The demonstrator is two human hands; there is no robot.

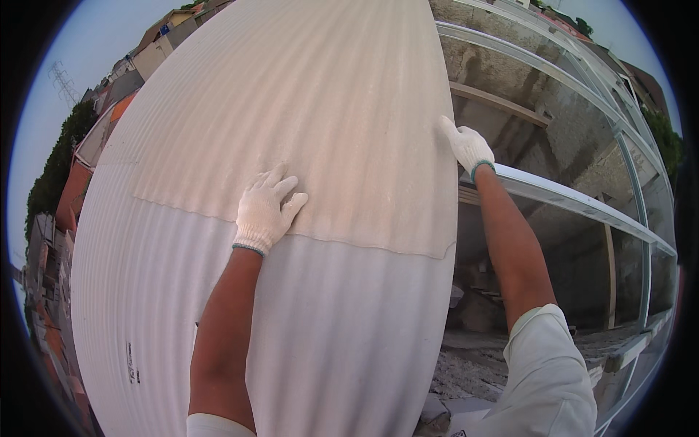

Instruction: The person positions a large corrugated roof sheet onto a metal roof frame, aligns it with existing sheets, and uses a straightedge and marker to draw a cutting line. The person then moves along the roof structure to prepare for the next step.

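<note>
Overlapping looked done at the front: the upper cream corrugated sheet (313,124) lay on top of the lower white corrugated sheet (342,320), its front edge crossing the white one's ribs nearly side to side. Right-hand edges of the two roughly lined up at the corner. Ribs seemed to run the same way; whether they nested fully along the lap, couldn't tell.

Hands: left hand (266,210) lay palm down on the cream sheet, right by the lap edge, fingers and thumb spread, nothing gripped. Right hand (470,148) was at the cream sheet's right edge, thumb side toward it, other fingers mostly hidden. Couldn't tell whether it pinched the edge or just rested there. Both wore white knit gloves.

Fixing status: no screws or fastener heads made out along the lap, so the joint read as placed, not confirmed fastened. Far end of the cream sheet ran out of view, so seating up there was unverified.

Uncovered: right of the sheets, the light metal framing (575,202) stood bare, with a wooden batten (502,104) and concrete wall (593,142) showing through. Judgement: covering partway along, that side open.
</note>
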